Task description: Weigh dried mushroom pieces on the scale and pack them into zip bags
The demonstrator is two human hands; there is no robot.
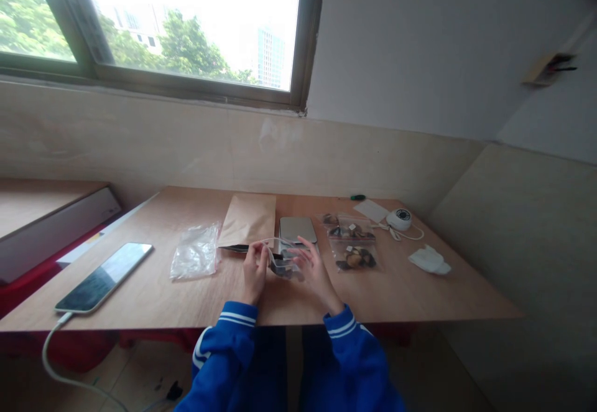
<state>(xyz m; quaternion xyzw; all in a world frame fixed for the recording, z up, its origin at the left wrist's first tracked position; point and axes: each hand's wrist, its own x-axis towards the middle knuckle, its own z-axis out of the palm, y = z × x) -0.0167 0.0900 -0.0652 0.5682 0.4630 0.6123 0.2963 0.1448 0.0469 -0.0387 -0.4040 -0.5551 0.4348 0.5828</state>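
Observation:
A small clear plastic bag [283, 261] with dark pieces inside is held over the wooden table [153, 300] between both hands. My left hand [255, 270] pinches its left edge with closed fingers. My right hand [313, 271] grips its right side with curled fingers. Both arms wear blue sleeves with white stripes. Just behind the hands lie a brown paper bag [249, 220] and a flat grey scale [297, 229].
Two filled clear bags [353, 245] lie to the right, with a white round device and cable [399, 219] and crumpled white tissue [430, 259] beyond. A heap of empty clear bags [196, 251] and a charging tablet [105, 276] lie to the left. A green pen [357, 198] rests near the wall.

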